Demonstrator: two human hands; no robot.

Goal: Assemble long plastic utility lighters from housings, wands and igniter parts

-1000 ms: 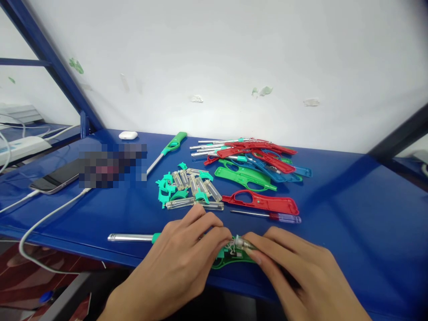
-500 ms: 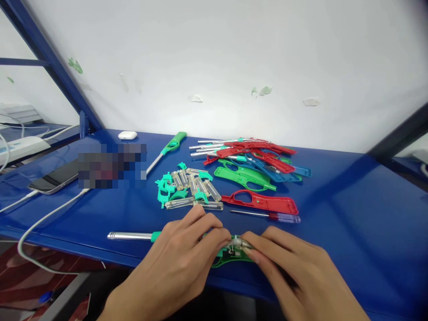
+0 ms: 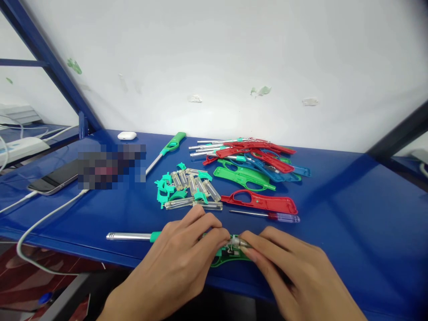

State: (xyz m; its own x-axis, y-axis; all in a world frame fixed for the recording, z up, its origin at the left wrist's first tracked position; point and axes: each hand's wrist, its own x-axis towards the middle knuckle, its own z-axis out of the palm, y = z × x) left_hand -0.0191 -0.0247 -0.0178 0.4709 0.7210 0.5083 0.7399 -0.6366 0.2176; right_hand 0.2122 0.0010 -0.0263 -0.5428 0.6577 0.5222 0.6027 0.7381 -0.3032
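A green gas lighter [image 3: 230, 262] with its handle laid open lies at the table's front edge, its metal barrel [image 3: 129, 236] pointing left. Across it rests my left hand [image 3: 180, 252], fingers closed on the inner parts near a pale valve; the exact grip is hidden. My right hand [image 3: 290, 263] pinches a clear fuel tank [image 3: 245, 244] at the handle's right, thumb and forefinger pressed together. Between the fingertips, small dark and metal parts show inside the shell. Beyond my left hand lie several clear fuel tanks [image 3: 192, 185] and turquoise triggers [image 3: 165, 187].
A screwdriver [image 3: 284, 217] and a red handle half [image 3: 270, 203] lie beyond my right hand. Farther back are piled lighter parts [image 3: 254, 151] and a whole green lighter [image 3: 174, 143]. At left are a phone [image 3: 55, 177], cables and a white case [image 3: 127, 135].
Both hands keep almost the same pose over the open lighter. The view has shifted very slightly; the tank end between the fingertips looks slightly lower and more level.
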